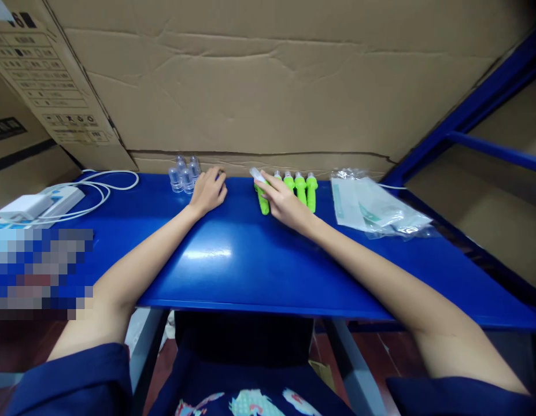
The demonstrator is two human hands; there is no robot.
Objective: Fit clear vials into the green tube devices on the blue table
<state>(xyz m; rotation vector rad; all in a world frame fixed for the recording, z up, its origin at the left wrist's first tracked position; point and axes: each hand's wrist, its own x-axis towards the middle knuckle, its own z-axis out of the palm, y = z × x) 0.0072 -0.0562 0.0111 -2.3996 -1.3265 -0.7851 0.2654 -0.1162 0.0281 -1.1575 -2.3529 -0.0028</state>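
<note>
My right hand [283,200] lies on a bright green tube with a clear cap [261,196], fingers closed round it at the far side of the blue table [233,260]. Beside it on the right stands a row of more green tubes [300,188]. My left hand [208,190] rests on the table with curled fingers, right next to a cluster of small clear vials [184,173]. Whether it holds one is hidden.
Clear plastic bags [376,208] lie at the right. A white power strip and adapter [37,203] with looped white cable sit at the left. Cardboard [268,86] walls the back; a blue metal frame [476,115] rises on the right.
</note>
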